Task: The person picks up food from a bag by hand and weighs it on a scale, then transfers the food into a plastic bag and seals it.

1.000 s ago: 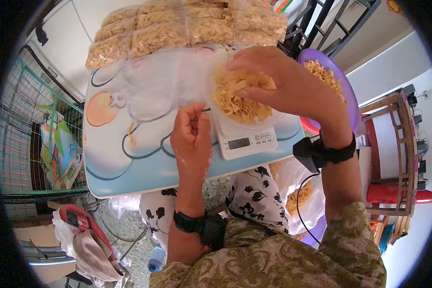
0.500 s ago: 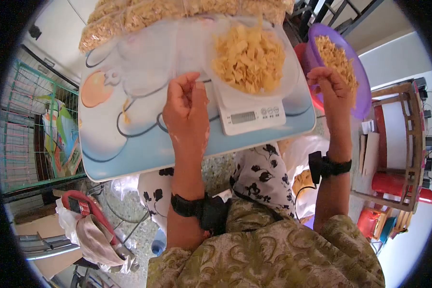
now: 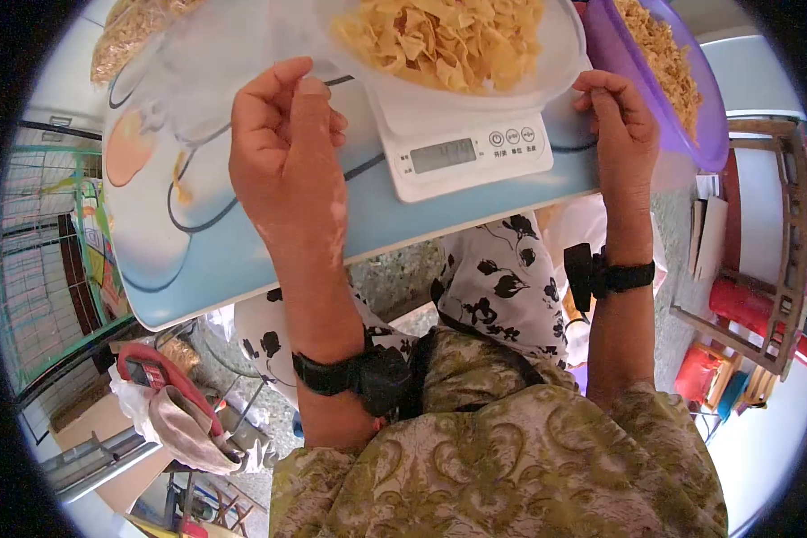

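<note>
A white kitchen scale (image 3: 472, 154) with a digital display stands on the light blue, cartoon-printed table. On it sits a translucent white bowl (image 3: 560, 40) of flat yellow chips (image 3: 448, 40), cut off by the top of the view. To the left of the scale my left hand (image 3: 287, 148) hovers over the table, its fingers loosely curled and nothing showing in them. My right hand (image 3: 623, 121) is beside the bowl's right edge, fingertips curled in close to the rim, likewise with nothing visible in it.
A purple basin (image 3: 690, 125) of fried strips is at the right. Packed snack bags (image 3: 134, 36) lie at the table's upper left, near a clear plastic sheet. A green wire cage (image 3: 45, 260) stands on the left, and a wooden frame (image 3: 789, 242) on the right.
The view has come closer and lower, so the scale sits higher in frame. My left hand has shifted left and my right hand now lies nearer the bowl's rim. Digits on the display are clearer.
</note>
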`<state>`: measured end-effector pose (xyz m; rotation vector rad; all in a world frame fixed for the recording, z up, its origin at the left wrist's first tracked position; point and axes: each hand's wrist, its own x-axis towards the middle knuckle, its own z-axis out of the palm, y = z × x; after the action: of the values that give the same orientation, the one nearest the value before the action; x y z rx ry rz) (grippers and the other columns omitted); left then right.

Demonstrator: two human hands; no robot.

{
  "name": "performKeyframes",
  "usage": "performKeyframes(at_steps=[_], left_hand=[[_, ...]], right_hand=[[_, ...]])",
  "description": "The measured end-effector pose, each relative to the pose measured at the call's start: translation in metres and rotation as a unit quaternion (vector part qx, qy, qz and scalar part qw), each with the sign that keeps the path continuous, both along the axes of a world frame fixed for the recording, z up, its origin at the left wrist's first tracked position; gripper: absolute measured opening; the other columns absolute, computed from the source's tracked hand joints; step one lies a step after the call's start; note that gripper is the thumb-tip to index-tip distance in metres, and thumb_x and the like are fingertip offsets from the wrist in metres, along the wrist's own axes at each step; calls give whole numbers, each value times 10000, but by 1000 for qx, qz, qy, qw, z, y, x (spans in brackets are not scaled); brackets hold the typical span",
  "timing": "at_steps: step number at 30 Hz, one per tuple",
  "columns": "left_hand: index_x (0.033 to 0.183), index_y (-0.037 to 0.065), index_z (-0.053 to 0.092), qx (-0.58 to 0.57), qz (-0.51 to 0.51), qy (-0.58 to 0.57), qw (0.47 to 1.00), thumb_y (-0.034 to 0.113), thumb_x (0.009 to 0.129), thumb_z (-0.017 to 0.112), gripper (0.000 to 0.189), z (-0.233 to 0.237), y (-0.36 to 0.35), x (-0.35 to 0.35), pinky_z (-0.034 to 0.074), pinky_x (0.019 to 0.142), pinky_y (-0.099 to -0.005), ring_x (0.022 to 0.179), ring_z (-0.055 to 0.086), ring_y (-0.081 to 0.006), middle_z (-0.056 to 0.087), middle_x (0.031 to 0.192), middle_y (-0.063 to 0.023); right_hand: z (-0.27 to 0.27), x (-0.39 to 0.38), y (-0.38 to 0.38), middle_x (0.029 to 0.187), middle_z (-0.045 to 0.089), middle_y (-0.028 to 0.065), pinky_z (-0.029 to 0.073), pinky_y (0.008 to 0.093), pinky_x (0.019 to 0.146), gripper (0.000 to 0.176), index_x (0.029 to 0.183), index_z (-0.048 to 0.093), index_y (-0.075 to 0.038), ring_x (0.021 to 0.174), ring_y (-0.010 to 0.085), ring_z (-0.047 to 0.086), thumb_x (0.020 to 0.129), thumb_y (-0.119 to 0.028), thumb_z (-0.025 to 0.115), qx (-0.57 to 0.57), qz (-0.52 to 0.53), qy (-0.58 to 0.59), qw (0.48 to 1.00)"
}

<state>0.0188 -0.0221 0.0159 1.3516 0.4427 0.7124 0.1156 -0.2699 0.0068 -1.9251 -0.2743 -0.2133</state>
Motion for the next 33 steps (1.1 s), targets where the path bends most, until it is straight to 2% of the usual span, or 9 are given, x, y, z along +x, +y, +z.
performKeyframes(at_steps=[4,6,12,20,23,26,33], left_hand=[[1031,-5,576,5,11,29,1000,58,881,597,164,2,0,-1,420,557,-196,628,514,-65,573,813,-24],[1038,-5,580,-7,6,-7,1000,68,880,607,176,-2,2,0,426,553,-197,627,525,-70,578,796,-25],[1046,-10,581,-3,26,2,1000,75,883,608,185,-3,4,1,433,542,-195,621,539,-75,579,756,-26],[1047,-19,572,13,52,33,998,82,893,602,186,7,-1,0,418,536,-190,621,528,-72,582,762,-36],[1054,-19,567,12,53,35,998,82,896,599,190,7,-2,2,406,531,-186,621,522,-68,582,768,-38],[1061,-17,563,4,49,26,998,84,897,597,196,4,-1,2,398,527,-183,623,519,-65,582,772,-37],[1065,-9,562,15,38,34,999,93,893,603,204,3,-1,1,397,533,-181,631,512,-56,578,790,-25]], right_hand=[[2,0,-1,835,639,-24,412,188,619,139,928,650,-75,720,39,534,932,-112,517,-3,-7,5,1000],[1,-1,-1,830,638,-27,404,182,604,137,934,655,-80,712,35,530,931,-115,523,-3,-13,3,1000],[-2,-1,-5,864,654,-12,391,166,583,136,954,662,-80,689,24,517,929,-119,534,10,-16,11,1000],[-1,0,-2,882,665,7,394,170,567,136,950,653,-64,655,32,506,938,-107,524,115,10,3,993],[0,0,-3,852,661,6,384,168,553,133,947,654,-67,629,31,494,938,-105,527,82,-18,2,997],[-1,0,-5,824,653,3,379,169,543,129,949,654,-67,615,30,489,937,-105,532,78,6,-10,997],[1,-2,-2,801,644,-3,374,166,541,132,942,657,-66,613,28,487,938,-109,532,74,-10,-7,997]])
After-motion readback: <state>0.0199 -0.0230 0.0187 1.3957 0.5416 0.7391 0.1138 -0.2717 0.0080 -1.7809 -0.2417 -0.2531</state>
